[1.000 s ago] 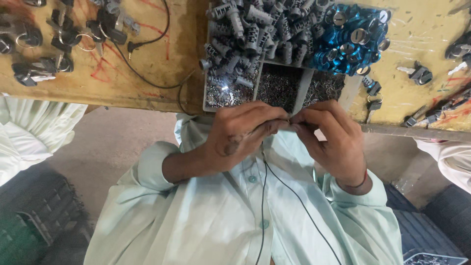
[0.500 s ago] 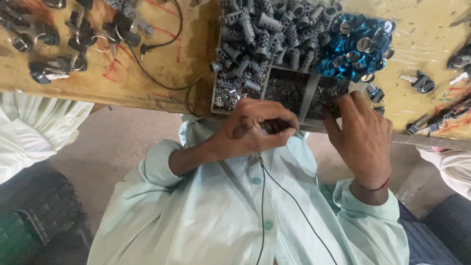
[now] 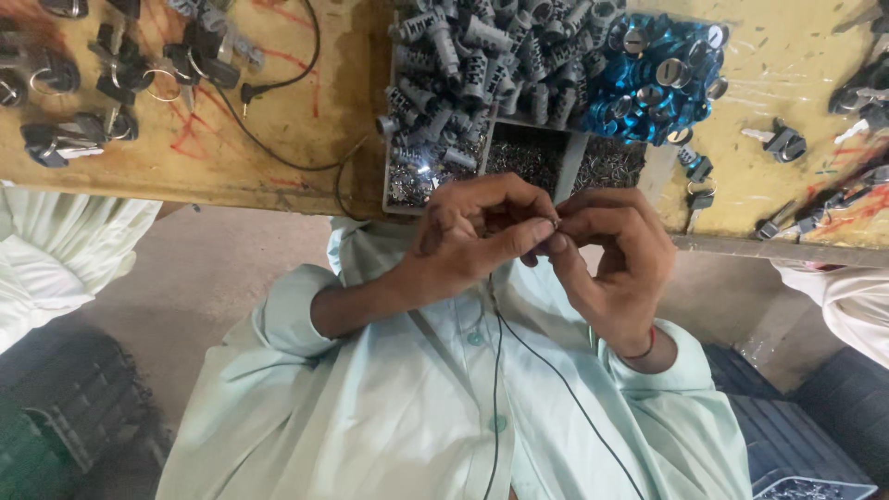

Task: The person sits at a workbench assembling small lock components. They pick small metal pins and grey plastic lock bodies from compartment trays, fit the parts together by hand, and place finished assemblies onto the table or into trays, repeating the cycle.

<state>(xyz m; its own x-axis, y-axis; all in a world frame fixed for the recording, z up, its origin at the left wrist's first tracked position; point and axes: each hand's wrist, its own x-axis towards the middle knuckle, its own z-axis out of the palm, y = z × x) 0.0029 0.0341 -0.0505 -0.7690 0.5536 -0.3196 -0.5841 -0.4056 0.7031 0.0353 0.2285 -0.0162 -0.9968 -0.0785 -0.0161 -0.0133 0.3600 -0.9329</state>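
Note:
My left hand (image 3: 468, 243) is closed around a small dark metal cylinder (image 3: 553, 224), of which only the tip shows between the fingers. My right hand (image 3: 613, 264) meets it fingertip to fingertip and pinches a tiny metal piece against the cylinder's end; the piece is too small to make out. Both hands hover in front of my chest, just below the table edge. Right above them sits a divided grey tray (image 3: 574, 162) holding small metal pins. Grey lock cylinders (image 3: 482, 51) are heaped on top of the tray.
A pile of blue round caps (image 3: 653, 79) lies right of the grey cylinders. Keys on rings (image 3: 83, 88) and a black cable (image 3: 278, 139) lie on the yellow wooden table (image 3: 278, 176). Other people's light sleeves show at the left (image 3: 65, 250) and right (image 3: 847, 296).
Half a second ago my right hand was up at the tray's pin compartment. It has come back down to my left hand, and the fingertips now touch at the cylinder.

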